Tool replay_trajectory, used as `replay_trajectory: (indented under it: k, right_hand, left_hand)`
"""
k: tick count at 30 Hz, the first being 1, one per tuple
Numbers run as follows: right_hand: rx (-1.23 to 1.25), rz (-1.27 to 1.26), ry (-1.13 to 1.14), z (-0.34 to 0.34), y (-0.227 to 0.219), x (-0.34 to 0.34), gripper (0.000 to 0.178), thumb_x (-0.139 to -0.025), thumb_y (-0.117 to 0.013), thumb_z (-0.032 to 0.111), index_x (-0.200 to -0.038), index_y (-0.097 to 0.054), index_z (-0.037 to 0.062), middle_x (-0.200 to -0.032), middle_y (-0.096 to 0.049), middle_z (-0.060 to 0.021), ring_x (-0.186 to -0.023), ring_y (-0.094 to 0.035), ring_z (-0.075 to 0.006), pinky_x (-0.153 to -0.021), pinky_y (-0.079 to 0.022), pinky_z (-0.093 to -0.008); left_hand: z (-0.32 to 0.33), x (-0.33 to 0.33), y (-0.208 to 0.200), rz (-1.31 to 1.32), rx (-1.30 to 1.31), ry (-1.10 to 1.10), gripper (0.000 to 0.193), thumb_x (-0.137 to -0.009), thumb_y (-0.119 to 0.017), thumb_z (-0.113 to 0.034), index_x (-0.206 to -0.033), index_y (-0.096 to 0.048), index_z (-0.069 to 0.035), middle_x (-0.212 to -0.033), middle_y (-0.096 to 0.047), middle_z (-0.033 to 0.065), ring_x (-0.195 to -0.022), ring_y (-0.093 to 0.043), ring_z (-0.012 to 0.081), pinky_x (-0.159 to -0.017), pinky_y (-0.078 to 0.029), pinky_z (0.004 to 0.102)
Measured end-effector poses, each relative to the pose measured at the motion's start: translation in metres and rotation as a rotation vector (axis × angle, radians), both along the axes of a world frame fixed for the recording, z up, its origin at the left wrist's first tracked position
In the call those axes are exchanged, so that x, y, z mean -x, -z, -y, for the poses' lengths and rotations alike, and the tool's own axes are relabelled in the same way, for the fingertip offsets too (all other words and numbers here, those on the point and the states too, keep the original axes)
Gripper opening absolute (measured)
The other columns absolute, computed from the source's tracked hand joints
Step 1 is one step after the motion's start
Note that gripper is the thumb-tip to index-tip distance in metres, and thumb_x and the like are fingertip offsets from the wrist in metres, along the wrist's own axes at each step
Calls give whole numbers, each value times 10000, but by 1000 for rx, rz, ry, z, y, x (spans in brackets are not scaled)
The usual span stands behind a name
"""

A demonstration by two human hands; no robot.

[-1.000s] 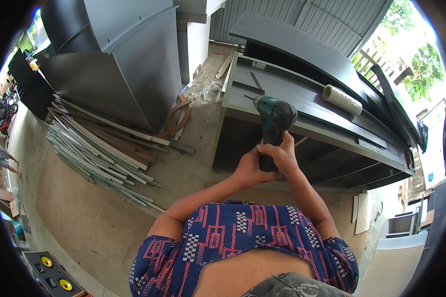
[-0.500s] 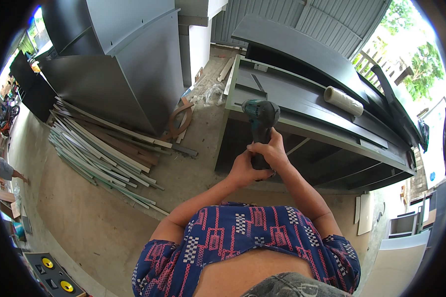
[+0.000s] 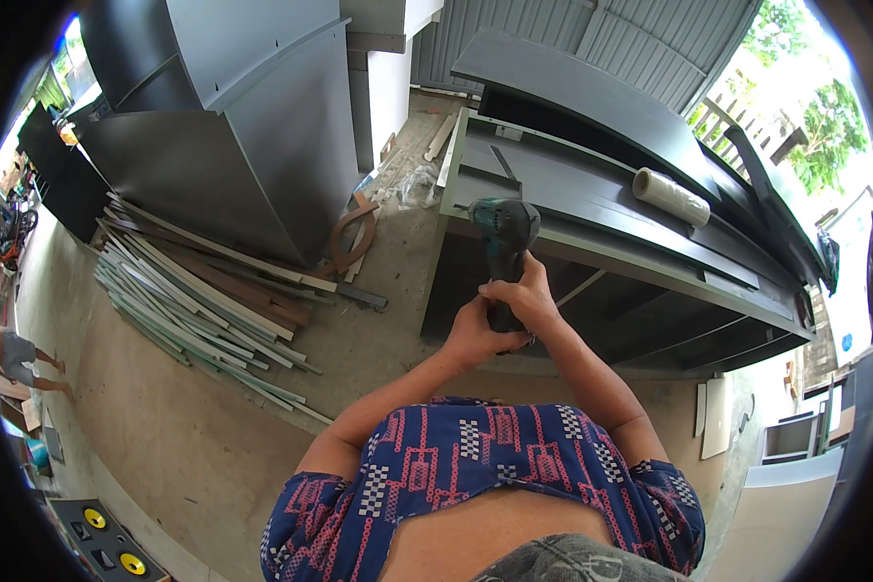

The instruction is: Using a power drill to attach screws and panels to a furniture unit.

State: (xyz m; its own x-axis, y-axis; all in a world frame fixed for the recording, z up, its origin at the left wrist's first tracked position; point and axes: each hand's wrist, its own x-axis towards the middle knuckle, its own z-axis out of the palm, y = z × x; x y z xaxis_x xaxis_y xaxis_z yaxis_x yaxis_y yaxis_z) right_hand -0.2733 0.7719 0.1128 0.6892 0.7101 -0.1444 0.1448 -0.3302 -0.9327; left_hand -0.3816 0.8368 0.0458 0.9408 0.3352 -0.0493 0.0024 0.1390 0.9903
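Both forearms (image 3: 597,367) converging | left hand (image 3: 477,333), right hand (image 3: 531,294) wrapped around drill (image 3: 504,229)

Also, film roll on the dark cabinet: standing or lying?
Lying: the film roll's long side runs lengthwise along the dark cabinet, neither end pointing up.

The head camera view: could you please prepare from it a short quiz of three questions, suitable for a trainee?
1. Choose one: what do the left hand and the right hand hold together?
A) a hammer
B) a power drill
C) a saw

2. True or false: the pale roll lies among the long strips.

3. Fill in: in the picture, the long strips lie to the ____ of the power drill.

Key:
1. B
2. False; it lies on top of the dark cabinet.
3. left
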Motion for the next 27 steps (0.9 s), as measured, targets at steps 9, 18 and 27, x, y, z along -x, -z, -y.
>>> replay_trajectory:
  k: [9,18,27]
  right_hand:
    - [-23,0,-3,1,0,1,347,-678,-725,27,-979,-560,-21,-749,-618,-76,-661,-623,-169,-628,-502,-316]
    - [-2,9,4,2,9,13,436,-678,-739,62,-1069,-571,-33,-781,-650,-93,-691,-646,-184,-658,-525,-328]
    - [-78,-2,54,13,4,-28,427,-669,-737,57,-1060,-584,-20,-791,-644,-77,-719,-638,-176,-678,-517,-324]
  left_hand:
    - [1,3,-5,12,52,-12,699,-594,-853,-291,-1115,-549,61,-1032,-630,119,-967,-609,195,-843,-483,320]
    - [0,14,6,19,-6,-9,682,-596,-856,-279,-1107,-554,58,-1026,-631,118,-954,-608,186,-831,-482,315]
    - [7,-34,5,47,-29,11,653,-602,-851,-254,-1095,-558,59,-940,-652,113,-801,-643,152,-658,-503,276]
